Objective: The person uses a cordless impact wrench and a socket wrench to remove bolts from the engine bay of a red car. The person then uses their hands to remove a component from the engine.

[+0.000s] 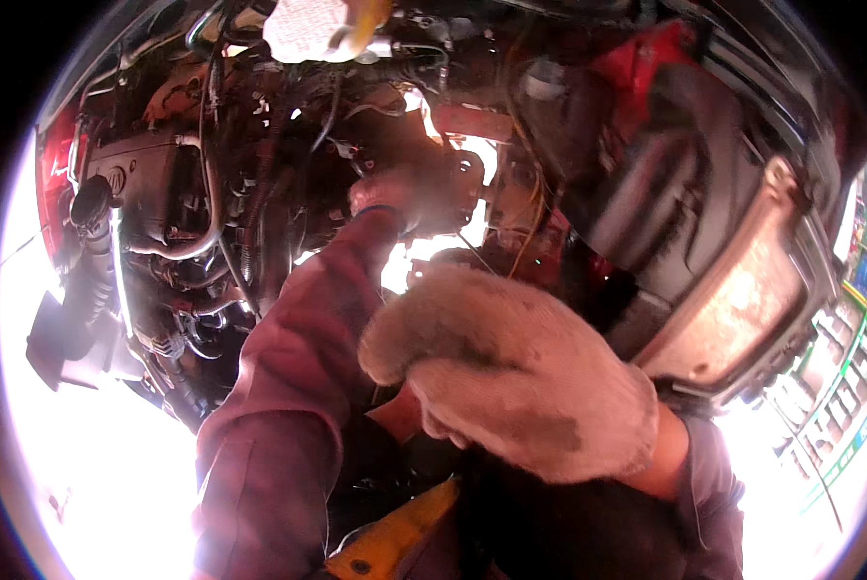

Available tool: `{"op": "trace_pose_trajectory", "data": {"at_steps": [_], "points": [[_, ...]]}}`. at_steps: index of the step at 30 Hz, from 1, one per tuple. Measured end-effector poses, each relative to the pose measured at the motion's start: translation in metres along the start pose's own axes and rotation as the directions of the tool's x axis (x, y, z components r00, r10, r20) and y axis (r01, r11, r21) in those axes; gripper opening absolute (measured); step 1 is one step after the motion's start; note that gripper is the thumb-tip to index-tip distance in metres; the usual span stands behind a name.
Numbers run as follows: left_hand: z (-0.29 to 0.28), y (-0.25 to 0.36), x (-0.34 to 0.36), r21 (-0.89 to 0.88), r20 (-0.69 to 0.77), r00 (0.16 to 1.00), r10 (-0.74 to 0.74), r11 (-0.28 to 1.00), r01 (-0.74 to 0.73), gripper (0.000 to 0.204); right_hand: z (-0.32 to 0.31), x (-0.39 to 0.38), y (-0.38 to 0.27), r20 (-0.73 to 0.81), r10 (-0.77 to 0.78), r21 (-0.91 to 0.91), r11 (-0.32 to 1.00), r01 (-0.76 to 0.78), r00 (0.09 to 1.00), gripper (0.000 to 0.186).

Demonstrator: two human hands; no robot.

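Observation:
My left arm, in a dull purplish sleeve, reaches up into the dark engine bay. My left hand (380, 196) is blurred among the engine parts (453, 188) beside a bright gap; its fingers do not show clearly. Close in front, my right hand (511, 377) wears a pale, soiled work glove. Its fingers are curled and pressed together, and whatever they hold, if anything, is hidden. A patch of bare skin (400, 414) shows just under the glove; I cannot tell whose it is.
Hoses (209, 193) and a dark cover (134, 184) lie to the left. A worn metal panel (733, 300) and a red part (641, 68) are at right. A white cloth-like thing (308, 29) is at the top, a yellow piece (395, 532) below.

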State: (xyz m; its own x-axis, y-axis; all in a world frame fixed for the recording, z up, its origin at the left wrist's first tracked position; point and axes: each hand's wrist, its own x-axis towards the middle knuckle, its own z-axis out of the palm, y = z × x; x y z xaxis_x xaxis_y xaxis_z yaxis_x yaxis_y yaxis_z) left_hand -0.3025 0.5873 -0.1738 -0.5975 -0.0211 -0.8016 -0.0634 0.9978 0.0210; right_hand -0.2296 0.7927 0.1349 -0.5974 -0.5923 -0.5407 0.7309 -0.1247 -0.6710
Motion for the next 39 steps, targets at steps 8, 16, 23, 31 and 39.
{"op": "trace_pose_trajectory", "data": {"at_steps": [8,16,23,31,39], "points": [[0.022,0.008,0.009,-0.163,-0.127,0.989,-0.073,0.985,0.052,0.032,0.01,0.008,0.016,0.237,-0.019,-0.317,0.944,0.096,0.971,0.023],[0.027,0.0,0.019,-0.187,-0.171,0.985,0.004,0.982,-0.036,0.026,0.02,0.006,0.022,0.255,-0.139,-0.44,0.865,0.243,0.957,0.018],[0.019,0.0,0.004,-0.065,-0.311,0.943,0.121,0.987,-0.148,0.029,0.031,0.008,0.007,0.199,0.092,-0.427,0.904,0.002,0.976,0.022],[0.012,-0.002,-0.01,-0.017,-0.254,0.928,0.274,0.958,-0.288,0.027,0.033,0.014,0.014,0.072,0.27,-0.221,0.943,-0.249,0.96,0.023],[0.026,0.0,0.011,-0.289,-0.313,0.949,-0.019,0.954,-0.077,0.027,0.035,0.018,0.017,0.059,0.226,-0.136,0.967,-0.216,0.972,0.023]]}}
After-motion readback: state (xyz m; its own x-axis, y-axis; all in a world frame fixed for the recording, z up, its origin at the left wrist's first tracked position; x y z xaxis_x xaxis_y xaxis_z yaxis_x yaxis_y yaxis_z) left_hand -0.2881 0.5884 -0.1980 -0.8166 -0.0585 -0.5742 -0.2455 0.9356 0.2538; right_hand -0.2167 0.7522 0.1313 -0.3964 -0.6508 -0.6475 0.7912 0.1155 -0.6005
